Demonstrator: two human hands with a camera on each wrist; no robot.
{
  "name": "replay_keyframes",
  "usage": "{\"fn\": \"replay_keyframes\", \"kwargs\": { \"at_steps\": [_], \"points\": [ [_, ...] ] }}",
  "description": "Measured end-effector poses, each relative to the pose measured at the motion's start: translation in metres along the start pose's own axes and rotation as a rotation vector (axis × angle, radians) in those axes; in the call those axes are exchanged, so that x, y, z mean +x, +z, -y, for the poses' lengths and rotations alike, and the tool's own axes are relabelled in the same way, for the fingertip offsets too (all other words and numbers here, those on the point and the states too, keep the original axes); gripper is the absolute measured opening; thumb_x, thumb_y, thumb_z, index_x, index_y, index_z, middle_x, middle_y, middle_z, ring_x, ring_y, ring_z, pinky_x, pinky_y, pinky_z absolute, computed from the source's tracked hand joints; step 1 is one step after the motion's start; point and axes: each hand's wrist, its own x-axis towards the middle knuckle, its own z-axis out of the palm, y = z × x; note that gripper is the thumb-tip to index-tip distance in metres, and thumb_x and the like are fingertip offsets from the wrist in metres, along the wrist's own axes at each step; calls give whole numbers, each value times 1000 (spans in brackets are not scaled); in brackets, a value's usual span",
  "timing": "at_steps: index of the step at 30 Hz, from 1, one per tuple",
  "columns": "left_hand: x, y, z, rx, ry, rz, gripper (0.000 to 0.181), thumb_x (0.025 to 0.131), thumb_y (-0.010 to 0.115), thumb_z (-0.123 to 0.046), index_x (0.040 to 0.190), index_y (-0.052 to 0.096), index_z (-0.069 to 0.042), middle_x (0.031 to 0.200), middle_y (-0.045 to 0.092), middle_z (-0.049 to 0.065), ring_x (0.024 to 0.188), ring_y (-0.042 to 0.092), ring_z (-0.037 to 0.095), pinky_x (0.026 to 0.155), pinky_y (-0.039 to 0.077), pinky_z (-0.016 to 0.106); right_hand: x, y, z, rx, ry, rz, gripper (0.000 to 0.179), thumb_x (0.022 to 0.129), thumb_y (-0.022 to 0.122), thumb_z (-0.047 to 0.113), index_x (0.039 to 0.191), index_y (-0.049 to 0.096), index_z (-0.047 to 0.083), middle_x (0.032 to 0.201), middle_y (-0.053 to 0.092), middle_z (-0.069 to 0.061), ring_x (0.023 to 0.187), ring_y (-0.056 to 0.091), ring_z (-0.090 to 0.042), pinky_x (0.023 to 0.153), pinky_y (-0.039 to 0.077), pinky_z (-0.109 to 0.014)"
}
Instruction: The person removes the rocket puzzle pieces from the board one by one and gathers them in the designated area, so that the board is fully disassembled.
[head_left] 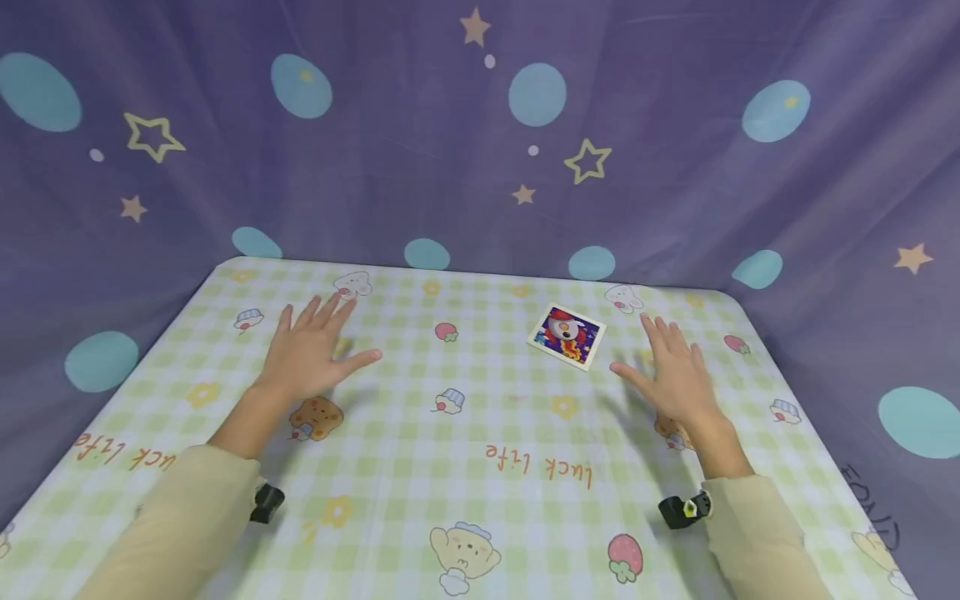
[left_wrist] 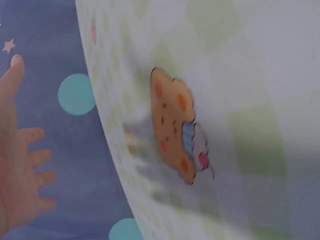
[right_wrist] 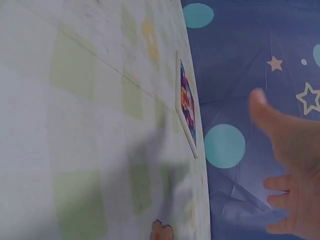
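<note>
A square picture tile [head_left: 567, 337] with a white border and a colourful cartoon print lies flat on the table, right of the middle. My right hand [head_left: 678, 379] hovers to the right of it, fingers spread and thumb toward the tile, touching nothing. On the other side, my left hand [head_left: 307, 354] is held over the cloth with its fingers spread and holds nothing. The right wrist view shows the tile [right_wrist: 186, 105] edge-on, apart from the hand [right_wrist: 295, 165]. Only the left hand [left_wrist: 20, 165] and printed cloth appear in the left wrist view.
A green-and-white checked cloth [head_left: 405, 517] with printed cartoons covers the table. Behind and beside it hangs a purple curtain [head_left: 420, 150] with stars and blue dots. Each sleeve has a small black device [head_left: 267, 503] at the wrist.
</note>
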Motion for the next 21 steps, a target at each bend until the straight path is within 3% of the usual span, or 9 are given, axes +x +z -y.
{"fn": "replay_keyframes", "kwargs": {
  "at_steps": [7,14,21],
  "points": [
    [10,15,-15,-64,55,-47,80,89,52,-60,147,35,-8,153,35,21,141,31,42,114,19,62,4,10,3,38,-26,-22,75,91,61,44,147,32,4,151,32,-28,140,29,-46,113,26,-60],
    [32,40,-34,-151,95,15,70,92,57,-48,144,40,-5,151,40,20,138,37,41,114,27,58,14,27,8,66,-13,36,64,93,59,39,141,42,1,147,41,-27,135,39,-45,111,32,-58],
    [61,59,-67,-241,200,47,60,91,61,-39,139,48,-5,148,45,19,137,41,38,115,30,51,24,38,11,85,-24,64,63,93,60,36,140,44,-2,144,44,-27,134,41,-45,112,31,-57]
  ]
}}
